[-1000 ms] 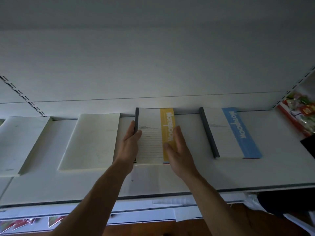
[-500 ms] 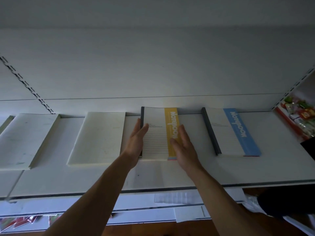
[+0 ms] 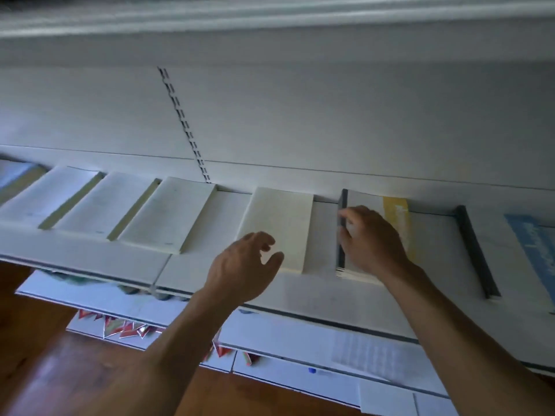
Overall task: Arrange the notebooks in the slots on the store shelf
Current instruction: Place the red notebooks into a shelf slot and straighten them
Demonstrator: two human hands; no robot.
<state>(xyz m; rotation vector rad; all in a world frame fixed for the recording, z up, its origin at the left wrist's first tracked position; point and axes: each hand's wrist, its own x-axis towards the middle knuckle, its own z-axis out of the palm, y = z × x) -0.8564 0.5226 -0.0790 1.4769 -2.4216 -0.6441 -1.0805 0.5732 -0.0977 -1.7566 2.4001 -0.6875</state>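
Note:
A notebook with a yellow stripe [image 3: 396, 211] and a dark spine lies flat on the white shelf [image 3: 315, 298], right of centre. My right hand [image 3: 372, 241] rests on its cover, fingers curled over the spine edge. My left hand [image 3: 246, 265] hovers open, fingers apart, above the front corner of a plain cream notebook [image 3: 279, 220] just left of it, holding nothing. A blue-striped notebook [image 3: 534, 250] with a dark spine lies at the far right, cut off by the frame.
Several more plain cream notebooks [image 3: 168, 211] lie side by side along the shelf to the left. A slotted rail [image 3: 183, 124] runs up the back panel. Below are a lower shelf with paper sheets [image 3: 360, 352], colourful packets [image 3: 120, 327] and wooden floor [image 3: 45, 355].
The view has swung left, showing more cream notebooks. My left hand has left the yellow notebook and hangs open over the cream one. My right hand has moved onto the spine side.

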